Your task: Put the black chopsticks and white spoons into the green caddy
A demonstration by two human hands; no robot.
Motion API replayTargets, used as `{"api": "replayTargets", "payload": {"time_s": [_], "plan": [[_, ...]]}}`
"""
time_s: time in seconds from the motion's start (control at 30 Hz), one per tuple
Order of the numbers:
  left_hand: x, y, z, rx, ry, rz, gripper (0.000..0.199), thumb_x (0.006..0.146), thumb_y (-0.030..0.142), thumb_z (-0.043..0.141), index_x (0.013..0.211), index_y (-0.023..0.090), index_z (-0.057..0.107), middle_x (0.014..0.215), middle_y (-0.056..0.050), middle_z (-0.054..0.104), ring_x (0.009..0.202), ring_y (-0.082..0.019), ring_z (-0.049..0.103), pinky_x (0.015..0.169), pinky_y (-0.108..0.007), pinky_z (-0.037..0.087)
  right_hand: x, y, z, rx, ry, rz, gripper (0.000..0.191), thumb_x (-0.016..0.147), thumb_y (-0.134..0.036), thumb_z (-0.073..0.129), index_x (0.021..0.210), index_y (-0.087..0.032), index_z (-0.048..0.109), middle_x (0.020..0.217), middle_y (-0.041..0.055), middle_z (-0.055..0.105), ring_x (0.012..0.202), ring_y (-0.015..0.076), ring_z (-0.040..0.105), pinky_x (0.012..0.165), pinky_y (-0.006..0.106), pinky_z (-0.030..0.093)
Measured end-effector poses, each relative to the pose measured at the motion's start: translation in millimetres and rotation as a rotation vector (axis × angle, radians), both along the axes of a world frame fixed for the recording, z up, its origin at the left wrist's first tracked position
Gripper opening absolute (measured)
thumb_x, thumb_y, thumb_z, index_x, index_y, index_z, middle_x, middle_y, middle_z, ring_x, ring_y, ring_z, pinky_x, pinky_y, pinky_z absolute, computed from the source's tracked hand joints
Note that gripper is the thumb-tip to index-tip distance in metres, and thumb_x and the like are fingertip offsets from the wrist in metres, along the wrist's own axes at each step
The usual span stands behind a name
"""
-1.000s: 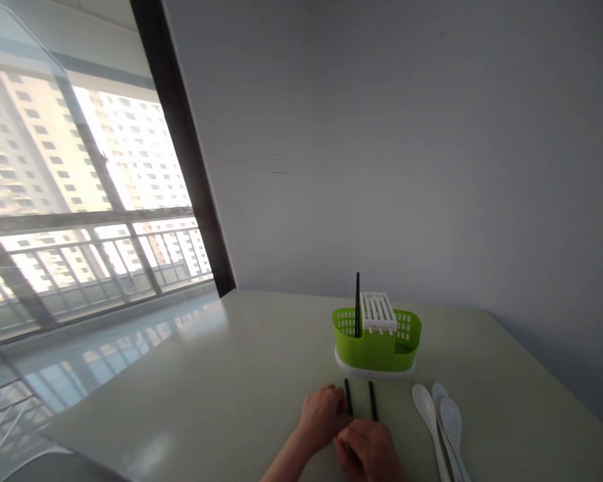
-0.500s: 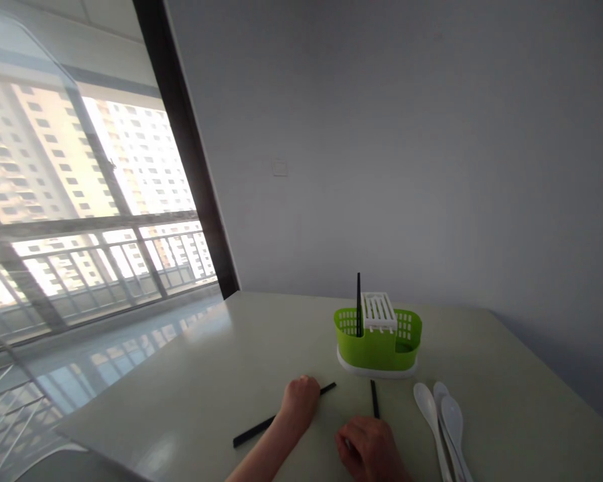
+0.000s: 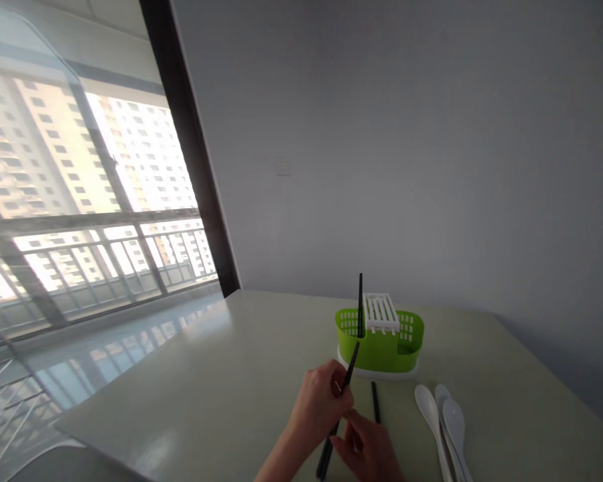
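A pair of black chopsticks [image 3: 326,455] is raised at a slant in my left hand [image 3: 323,395], whose fingers are wrapped around the middle. Their thin ends point up toward the basket. Close below, my right hand [image 3: 369,447] is curled, its thumb beside the thick ends; whether it grips them or something else is hidden. Behind its knuckles, another black chopstick [image 3: 376,402] lies on the table, partly covered by that hand. A green cutlery basket [image 3: 376,353] on a white base stands beyond both hands, with black chopsticks [image 3: 360,304] upright in its left compartment.
White spoons [image 3: 453,422] lie overlapping on the pale table [image 3: 261,361], right of my hands. A white slatted rack [image 3: 380,311] sits across the basket's middle. Behind the table rises a grey wall [image 3: 382,167]; a window [image 3: 105,167] is at left.
My left hand has lifted the chopsticks off the table and moved right, turning them from a shallow slant to a steeper one. Now it is right against my right hand, which has shifted little.
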State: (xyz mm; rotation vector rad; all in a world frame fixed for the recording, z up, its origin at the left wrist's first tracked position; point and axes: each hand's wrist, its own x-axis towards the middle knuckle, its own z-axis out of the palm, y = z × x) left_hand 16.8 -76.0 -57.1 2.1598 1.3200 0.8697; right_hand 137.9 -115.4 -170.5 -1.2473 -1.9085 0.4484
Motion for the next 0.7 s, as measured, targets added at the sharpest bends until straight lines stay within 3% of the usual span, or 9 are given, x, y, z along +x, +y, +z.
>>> {"api": "replayTargets", "payload": {"time_s": [0.2,0.53,0.63,0.7], "plan": [[4,-10,-7.9,-0.055,-0.319,-0.015,0.022,0.070,0.012,0.046,0.084,0.016,0.063,0.069,0.001,0.056,0.055,-0.007,0.051,0.050,-0.016,0.043,7,7,-8.5,-0.020,0.158,-0.023,0.022,0.086,-0.039,0.045,0.082,-0.019,0.051,0.058,-0.0046,0.050,0.049,0.0084,0.045,0.048,0.020,0.031],[-20,-5,-6.9,-0.219,-0.387,-0.200,0.020,0.075,0.022,0.056,0.088,0.015,0.069,0.077,-0.003,0.060,0.065,-0.011,0.057,0.053,-0.018,0.050,9,7,-2.2,0.019,0.034,0.044,0.022,0.089,-0.036,0.042,0.079,-0.021,0.055,0.068,-0.0027,0.050,0.058,0.0095,0.048,0.055,0.020,0.035],[-27,1,6.4,-0.180,-0.351,-0.201,0.020,0.076,0.024,0.058,0.089,0.016,0.070,0.077,-0.002,0.063,0.061,-0.010,0.056,0.053,-0.018,0.049,11,10,-7.7,0.008,0.028,0.027,0.021,0.088,-0.037,0.042,0.089,-0.022,0.056,0.071,-0.0017,0.054,0.057,0.0097,0.050,0.055,0.020,0.038],[-31,7,25.9,-0.111,-0.354,-0.175,0.021,0.076,0.027,0.059,0.090,0.016,0.070,0.075,-0.002,0.064,0.060,-0.009,0.056,0.054,-0.018,0.048,13,11,-10.9,0.008,0.063,-0.027,0.023,0.088,-0.037,0.042,0.100,-0.022,0.054,0.072,-0.0017,0.057,0.055,0.0097,0.051,0.053,0.020,0.039]]}}
